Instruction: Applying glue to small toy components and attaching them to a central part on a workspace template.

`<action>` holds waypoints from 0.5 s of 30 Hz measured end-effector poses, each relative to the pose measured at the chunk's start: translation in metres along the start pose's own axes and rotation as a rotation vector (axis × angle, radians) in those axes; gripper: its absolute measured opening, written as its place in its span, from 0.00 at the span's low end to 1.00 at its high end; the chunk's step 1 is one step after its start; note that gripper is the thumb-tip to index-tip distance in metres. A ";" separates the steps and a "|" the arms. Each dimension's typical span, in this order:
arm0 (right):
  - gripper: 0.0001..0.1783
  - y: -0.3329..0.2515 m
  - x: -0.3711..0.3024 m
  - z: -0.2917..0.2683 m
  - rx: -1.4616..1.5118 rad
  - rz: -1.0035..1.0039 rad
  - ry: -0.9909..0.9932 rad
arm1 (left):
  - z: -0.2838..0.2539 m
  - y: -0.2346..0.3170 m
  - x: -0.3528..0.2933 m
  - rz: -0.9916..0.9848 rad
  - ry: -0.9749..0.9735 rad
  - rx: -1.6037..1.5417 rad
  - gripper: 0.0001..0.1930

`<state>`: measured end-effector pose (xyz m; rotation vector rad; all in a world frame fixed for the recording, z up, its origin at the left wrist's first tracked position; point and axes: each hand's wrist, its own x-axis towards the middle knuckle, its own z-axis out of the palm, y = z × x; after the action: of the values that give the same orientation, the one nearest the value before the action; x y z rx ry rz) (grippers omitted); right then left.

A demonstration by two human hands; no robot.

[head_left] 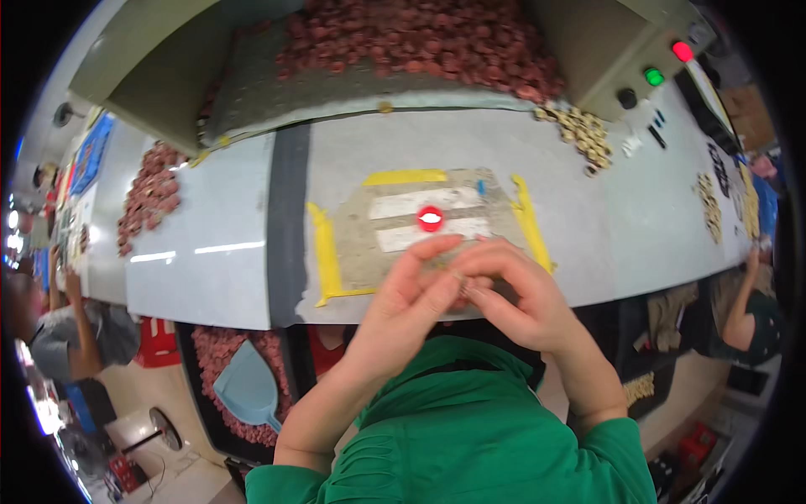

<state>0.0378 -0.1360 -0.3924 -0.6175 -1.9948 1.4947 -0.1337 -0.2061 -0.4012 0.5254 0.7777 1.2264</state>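
My left hand (411,294) and my right hand (516,290) meet over the front edge of the table, fingertips pinched together. Whatever lies between them is too small and too covered by fingers to make out. Just beyond the fingers, a round red piece with a bright white centre (430,219) sits on a worn grey-brown mat (403,180). Two white strips cross that mat, and yellow tape (326,256) runs along its edges.
Reddish small parts (428,38) fill a wide chute behind the table; another pile (151,197) lies left. Cream-coloured parts (583,139) lie at the right. A blue scoop (249,385) rests in a bin below left. Co-workers sit on both sides. Red and green buttons (654,77) are at upper right.
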 end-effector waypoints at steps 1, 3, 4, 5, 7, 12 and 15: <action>0.15 -0.001 0.003 -0.005 -0.228 -0.089 -0.063 | -0.002 0.006 -0.003 -0.028 -0.038 0.081 0.21; 0.16 -0.002 -0.004 -0.017 -0.229 -0.001 0.010 | -0.009 0.020 -0.017 -0.041 -0.041 0.201 0.18; 0.17 -0.002 -0.008 -0.032 -0.325 0.023 0.124 | -0.021 0.033 -0.021 0.087 0.020 0.565 0.15; 0.17 0.004 -0.013 -0.051 -0.417 0.065 0.251 | -0.036 0.048 -0.021 0.198 0.068 0.926 0.12; 0.17 0.011 -0.025 -0.089 -0.743 0.095 0.463 | -0.077 0.070 -0.017 0.562 0.315 1.297 0.09; 0.17 0.049 -0.019 -0.136 -0.998 0.176 0.562 | -0.208 0.162 -0.007 0.714 0.766 1.955 0.08; 0.16 0.055 -0.011 -0.137 -0.940 0.161 0.541 | -0.242 0.189 -0.010 0.844 0.916 2.183 0.09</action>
<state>0.1404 -0.0321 -0.4175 -1.3995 -2.1239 0.2823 -0.4392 -0.1759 -0.4163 2.2484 2.8384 0.7384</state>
